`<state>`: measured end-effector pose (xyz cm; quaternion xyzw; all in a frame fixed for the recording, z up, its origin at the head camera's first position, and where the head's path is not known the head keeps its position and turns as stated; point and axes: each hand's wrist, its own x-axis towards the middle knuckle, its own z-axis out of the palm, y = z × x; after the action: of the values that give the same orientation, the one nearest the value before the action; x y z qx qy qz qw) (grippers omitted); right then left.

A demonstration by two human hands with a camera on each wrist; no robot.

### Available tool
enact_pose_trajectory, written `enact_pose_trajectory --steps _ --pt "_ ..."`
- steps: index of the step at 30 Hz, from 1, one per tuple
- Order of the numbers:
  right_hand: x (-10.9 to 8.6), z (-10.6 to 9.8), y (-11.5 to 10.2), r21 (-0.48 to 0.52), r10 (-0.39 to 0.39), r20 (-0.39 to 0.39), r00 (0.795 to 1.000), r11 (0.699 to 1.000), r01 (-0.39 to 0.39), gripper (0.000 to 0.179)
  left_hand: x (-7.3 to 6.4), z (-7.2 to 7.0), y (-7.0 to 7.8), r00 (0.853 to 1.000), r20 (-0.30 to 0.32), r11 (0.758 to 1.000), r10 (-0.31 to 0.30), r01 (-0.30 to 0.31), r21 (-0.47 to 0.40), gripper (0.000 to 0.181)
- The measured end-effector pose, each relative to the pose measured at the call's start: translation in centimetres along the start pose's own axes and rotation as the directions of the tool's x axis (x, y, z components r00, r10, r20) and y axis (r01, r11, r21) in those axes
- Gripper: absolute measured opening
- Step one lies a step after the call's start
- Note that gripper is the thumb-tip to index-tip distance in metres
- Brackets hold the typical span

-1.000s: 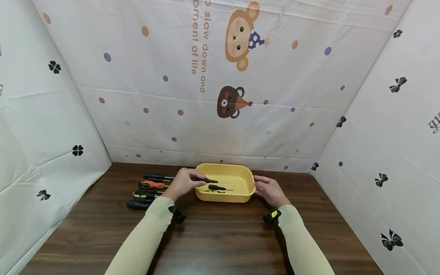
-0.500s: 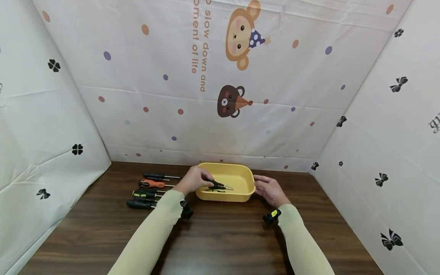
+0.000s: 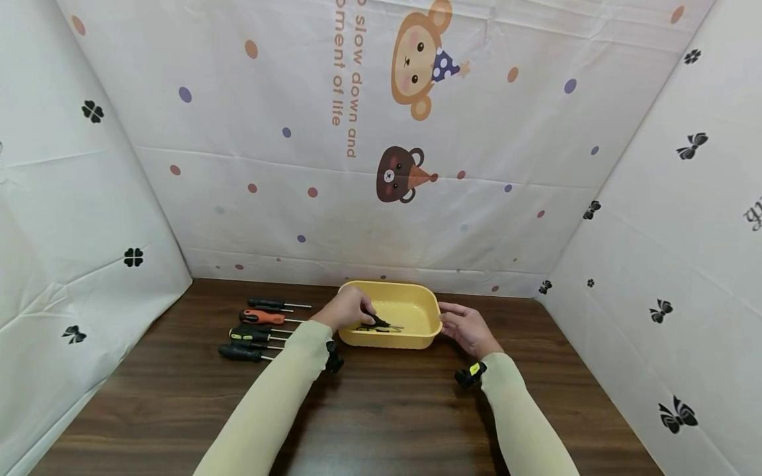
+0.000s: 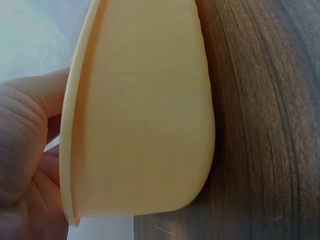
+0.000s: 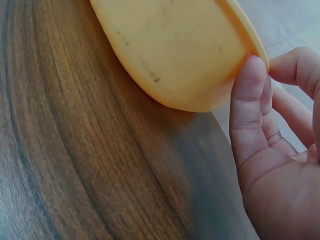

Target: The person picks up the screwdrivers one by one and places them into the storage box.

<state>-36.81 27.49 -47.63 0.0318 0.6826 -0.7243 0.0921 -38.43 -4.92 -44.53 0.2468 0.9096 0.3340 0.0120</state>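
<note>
My left hand [image 3: 348, 309] reaches over the left side of a yellow plastic container [image 3: 389, 340] and grips a small screwdriver [image 3: 377, 320] by its black handle. The screwdriver lies low inside, its thin shaft toward the right, overlapping other dark items there. In the left wrist view the container's rim hides the fingertips and the screwdriver. At the container's right end, my right hand [image 3: 468, 328] pinches the rim, thumb [image 5: 248, 75] on the outer wall and index fingertip right at the edge.
Several screwdrivers lie in a row left of the container, among them an orange-handled one [image 3: 254, 317], a black and green one [image 3: 247, 335] and a large black one [image 3: 239, 353]. Printed cloth [image 3: 321, 218] stands behind and on both sides of the wooden table [image 3: 381, 410].
My left hand has moved right and down into the container with the screwdriver, bringing it beside the one lying there. The right hand stays at the rim.
</note>
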Motion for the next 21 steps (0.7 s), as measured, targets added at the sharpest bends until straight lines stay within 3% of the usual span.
enact_pose_trajectory --steps 7,15,21 --pt "0.0 0.0 0.1 0.003 -0.013 0.005 1.000 1.000 0.013 0.053 0.1 0.1 0.5 0.999 0.028 0.998 -0.032 0.031 0.049 0.006" --pt "0.2 0.0 0.3 0.004 -0.030 0.010 0.999 1.000 0.030 0.052 0.0 0.4 1.2 0.999 0.043 0.982 0.019 -0.027 0.189 0.007" --pt "0.2 0.0 0.3 0.007 -0.030 0.004 1.000 1.000 0.030 0.051 0.0 0.5 1.5 0.999 0.049 0.974 0.014 -0.025 0.225 0.010"
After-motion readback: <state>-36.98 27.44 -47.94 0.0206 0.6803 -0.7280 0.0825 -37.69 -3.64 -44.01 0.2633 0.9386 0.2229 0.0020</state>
